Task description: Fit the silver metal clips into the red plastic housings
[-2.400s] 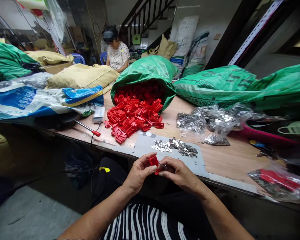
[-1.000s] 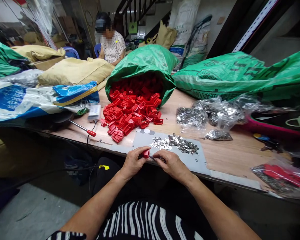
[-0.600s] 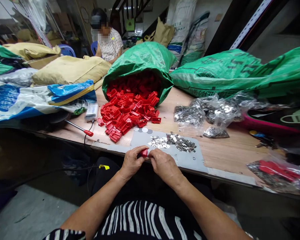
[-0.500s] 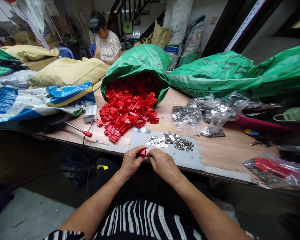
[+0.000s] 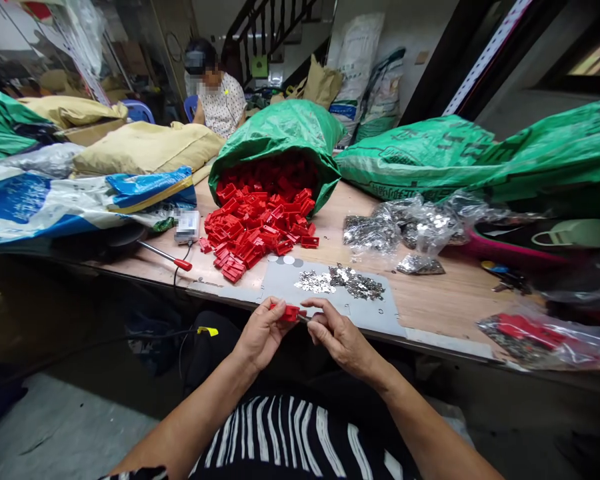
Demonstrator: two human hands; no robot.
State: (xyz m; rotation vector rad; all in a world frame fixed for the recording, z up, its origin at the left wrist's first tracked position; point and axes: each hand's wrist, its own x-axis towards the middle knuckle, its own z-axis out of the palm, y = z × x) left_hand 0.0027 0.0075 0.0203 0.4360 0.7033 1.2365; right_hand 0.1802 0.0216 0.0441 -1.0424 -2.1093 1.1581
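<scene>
Just in front of the table's edge, my left hand pinches a small red plastic part between thumb and fingers. My right hand is closed around a thin dark metal piece, its index finger lifted; the tip of that piece meets the right end of the red part. Whether it goes inside cannot be made out. Beyond my hands, small flat metal pieces lie in a shiny heap and a darker heap on a grey mat. A pile of similar red parts spills from a green sack.
Clear bags of metal pieces lie right of the pile. A bag with red and metal contents rests near the right edge. A red-tipped lever juts out at left. Across the table sits another person.
My right hand has drawn slightly right and its index finger has lifted. More of the red part and the metal piece now shows. The view has shifted a little.
</scene>
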